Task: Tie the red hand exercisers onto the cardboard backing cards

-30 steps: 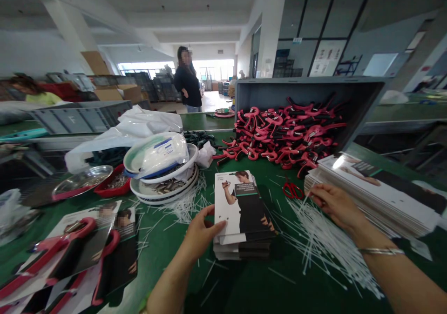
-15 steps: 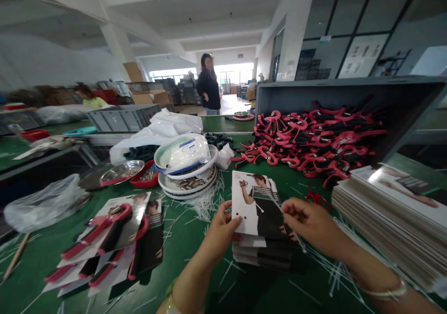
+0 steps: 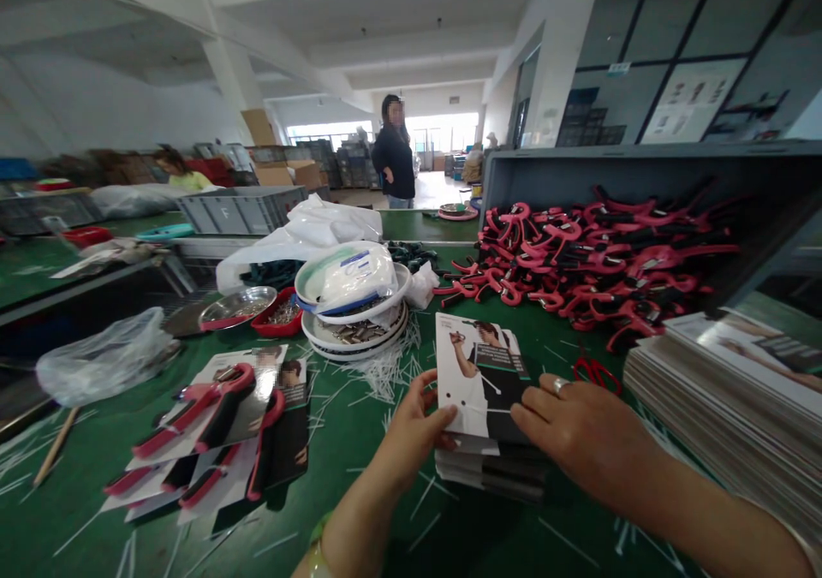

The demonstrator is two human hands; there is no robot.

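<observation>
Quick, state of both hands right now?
Left hand: closed, holding the printed card at its lower left.
Right hand: closed, apparently pinching white ties at the card's right edge.

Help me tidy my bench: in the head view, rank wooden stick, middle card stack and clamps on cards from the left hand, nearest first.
1. Middle card stack: touched by the left hand.
2. Clamps on cards: on its left.
3. Wooden stick: farther left.
</observation>
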